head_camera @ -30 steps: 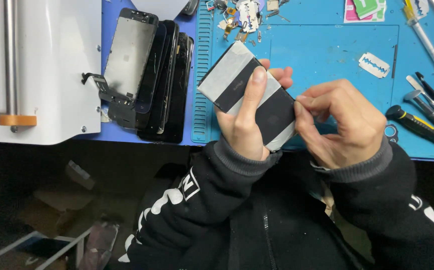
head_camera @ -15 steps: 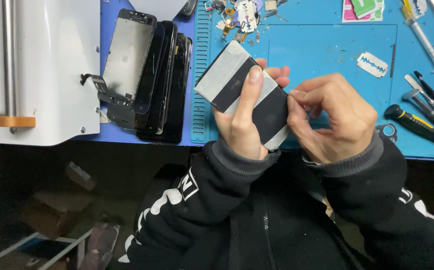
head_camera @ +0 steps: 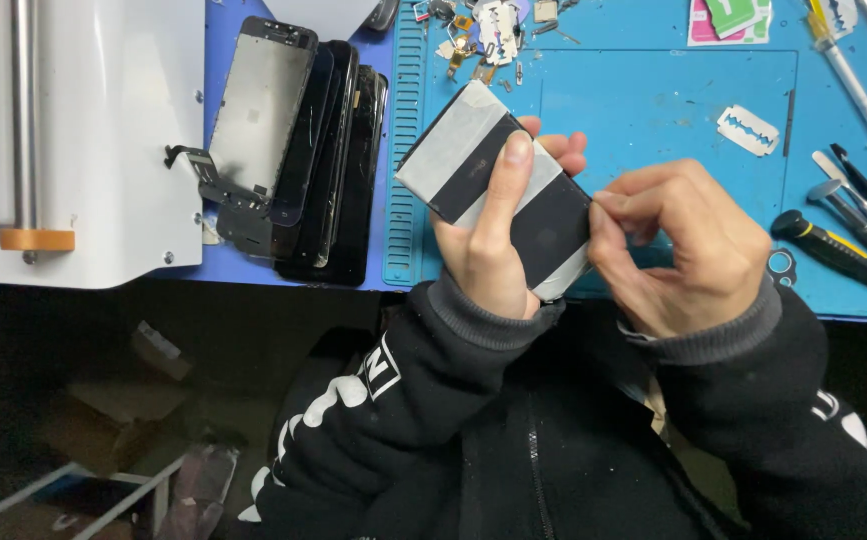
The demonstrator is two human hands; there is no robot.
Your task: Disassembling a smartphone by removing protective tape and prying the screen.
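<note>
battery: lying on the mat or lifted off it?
Lifted. The left hand grips the black-and-grey battery tilted above the blue mat, while the right hand pinches at its lower right edge.

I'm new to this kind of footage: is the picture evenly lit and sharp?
Head view: the blue work mat is brightly lit and sharp; the flat black-and-silver battery in the left hand is crisp; below the table edge, the black hooded sweatshirt and the floor fall into deep shadow.

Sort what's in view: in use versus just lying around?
In use:
- left hand holding the flat black-and-silver battery
- right hand pinching the battery's right edge

Lying about:
- stack of phone screens
- razor blade
- syringe
- black-and-yellow screwdriver
- white machine
- blue mat
</note>
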